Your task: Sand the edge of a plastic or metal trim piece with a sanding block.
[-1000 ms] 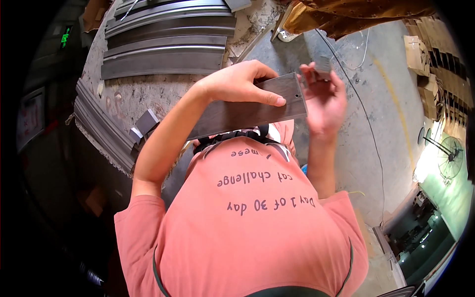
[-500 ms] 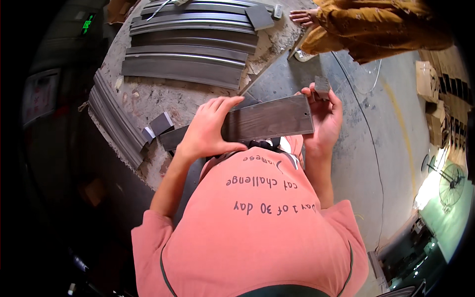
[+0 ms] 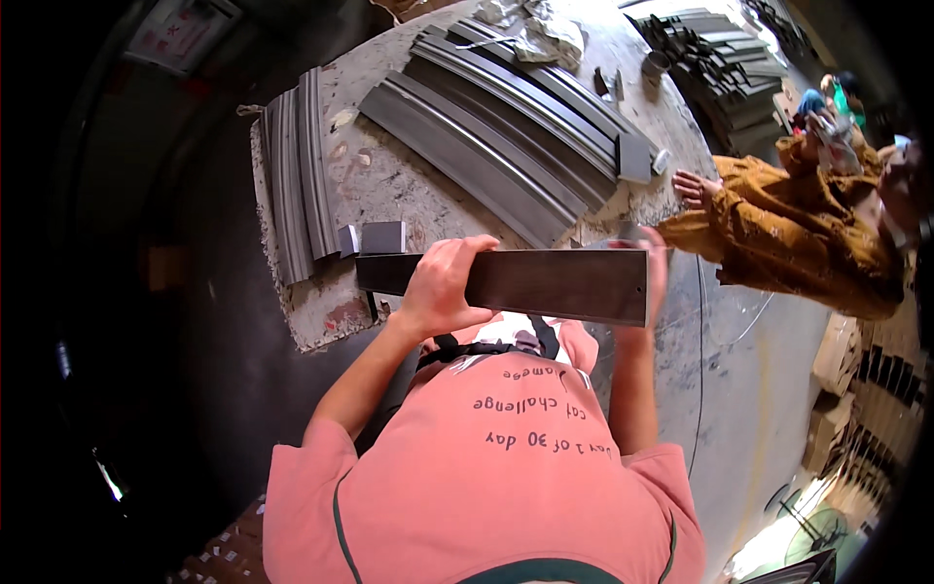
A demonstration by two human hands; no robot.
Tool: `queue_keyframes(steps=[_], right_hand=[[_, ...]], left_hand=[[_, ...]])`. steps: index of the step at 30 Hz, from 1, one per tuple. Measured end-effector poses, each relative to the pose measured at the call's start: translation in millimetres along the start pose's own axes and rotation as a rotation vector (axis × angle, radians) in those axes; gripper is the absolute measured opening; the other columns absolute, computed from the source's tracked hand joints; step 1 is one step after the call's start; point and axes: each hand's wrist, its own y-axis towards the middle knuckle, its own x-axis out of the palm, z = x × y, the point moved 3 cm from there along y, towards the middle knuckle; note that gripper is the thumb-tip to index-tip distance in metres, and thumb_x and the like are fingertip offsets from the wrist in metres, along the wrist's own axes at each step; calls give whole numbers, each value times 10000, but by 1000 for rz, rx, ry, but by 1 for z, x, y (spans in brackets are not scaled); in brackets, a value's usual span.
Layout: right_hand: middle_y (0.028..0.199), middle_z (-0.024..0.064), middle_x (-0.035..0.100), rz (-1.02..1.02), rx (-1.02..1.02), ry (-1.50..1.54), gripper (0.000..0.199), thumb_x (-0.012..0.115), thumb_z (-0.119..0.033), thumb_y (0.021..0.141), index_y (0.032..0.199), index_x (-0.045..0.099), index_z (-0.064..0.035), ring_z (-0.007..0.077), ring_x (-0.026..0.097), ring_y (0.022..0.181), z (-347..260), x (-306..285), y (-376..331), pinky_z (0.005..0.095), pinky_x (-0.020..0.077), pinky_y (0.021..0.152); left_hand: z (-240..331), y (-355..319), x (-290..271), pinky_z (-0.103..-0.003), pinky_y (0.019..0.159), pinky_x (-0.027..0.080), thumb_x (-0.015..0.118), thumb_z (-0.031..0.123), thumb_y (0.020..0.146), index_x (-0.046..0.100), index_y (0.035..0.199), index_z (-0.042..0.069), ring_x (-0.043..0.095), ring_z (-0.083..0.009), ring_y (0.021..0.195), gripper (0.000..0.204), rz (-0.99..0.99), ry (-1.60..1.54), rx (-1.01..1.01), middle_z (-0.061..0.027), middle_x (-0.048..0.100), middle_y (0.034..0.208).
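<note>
The left hand [image 3: 443,287] is wrapped over the top edge of a long dark metal bar [image 3: 555,284], fingers curled shut across its near face around the middle of its length, while the right hand [image 3: 654,277] sits behind the bar's right end, mostly hidden by it, with only fingertips and the thumb side showing at the edge, so it seems to grip that end but how tightly cannot be told. The bar is held level in front of the person's chest, just above the collar of a salmon-pink t-shirt [image 3: 486,467], and its left end reaches out over the near edge of a rough, stained worktable [image 3: 409,190]. On the table, just behind the bar's left end, stand two small grey metal blocks [image 3: 381,237]; further back lie a fan of long curved grey metal strips [image 3: 506,117], with another bundle of strips [image 3: 292,165] along the table's left edge. To the right a second person in a mustard-yellow sleeve [image 3: 788,229] rests a hand [image 3: 696,188] near the table's far corner, well apart from the bar
</note>
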Motion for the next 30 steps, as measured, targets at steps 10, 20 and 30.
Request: queue_keyframes(steps=[10, 20, 30], right_hand=[[1400, 148, 537, -684, -238, -670, 512, 661, -278, 949, 1400, 524, -79, 290, 509, 1270, 261, 57, 68, 432, 371, 1104], [1050, 62, 576, -866, -141, -537, 229, 657, -164, 908, 1103, 580, -72, 212, 566, 1004, 228, 135, 50, 350, 455, 881], [902, 123, 621, -165, -867, -1121, 113, 651, -46, 848, 954, 611, -35, 272, 622, 762, 109, 153, 225, 362, 512, 718]], left_hand=[[-24, 12, -53, -454, 963, 458, 895, 271, 573, 432, 1402, 114, 619, -348, 1066, 963, 254, -22, -60, -131, 667, 1146], [-49, 6, -74, -451, 918, 466, 900, 258, 579, 453, 1388, 101, 620, -334, 991, 938, 314, -127, -20, -108, 664, 1082], [-82, 32, -96, -461, 952, 458, 908, 270, 573, 440, 1378, 91, 644, -320, 988, 948, 296, -189, -146, -94, 661, 1070]])
